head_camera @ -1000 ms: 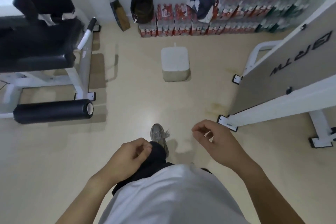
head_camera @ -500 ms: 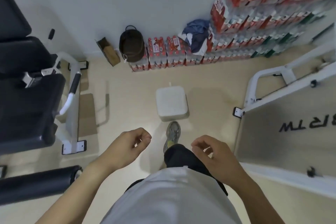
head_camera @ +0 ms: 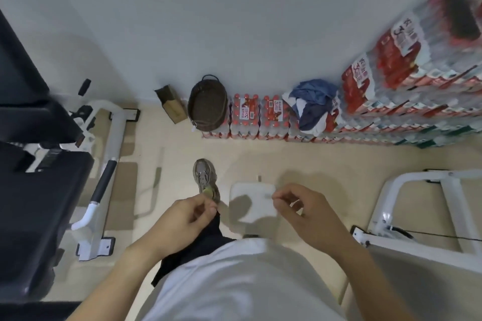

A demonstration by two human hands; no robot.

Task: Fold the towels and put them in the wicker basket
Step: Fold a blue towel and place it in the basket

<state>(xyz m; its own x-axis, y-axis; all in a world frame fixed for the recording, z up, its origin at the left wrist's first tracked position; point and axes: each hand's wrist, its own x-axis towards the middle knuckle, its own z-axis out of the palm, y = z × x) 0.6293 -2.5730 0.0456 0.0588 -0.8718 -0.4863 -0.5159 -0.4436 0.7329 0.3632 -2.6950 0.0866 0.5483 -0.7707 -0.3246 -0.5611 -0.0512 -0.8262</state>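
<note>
A dark brown wicker basket (head_camera: 207,106) with a handle stands on packs of bottled water against the far wall. A heap of blue and white towels (head_camera: 311,103) lies on the packs to its right. My left hand (head_camera: 182,219) hangs low at centre-left with its fingers loosely curled and nothing in it. At centre-right my right hand (head_camera: 305,210) is also loosely curled with nothing in it. Both hands are well short of the basket and the towels.
A white square box (head_camera: 254,202) sits on the floor just ahead, partly behind my right hand. Black and white gym equipment (head_camera: 47,177) fills the left side. A white frame (head_camera: 417,206) stands on the right. Stacked bottled-water packs (head_camera: 407,91) line the wall. A brown cardboard box (head_camera: 170,104) leans by the basket.
I have walked forward, so the basket, the towels and the white box are nearer. My left foot has stepped ahead. Both hands stayed curled and held nothing.
</note>
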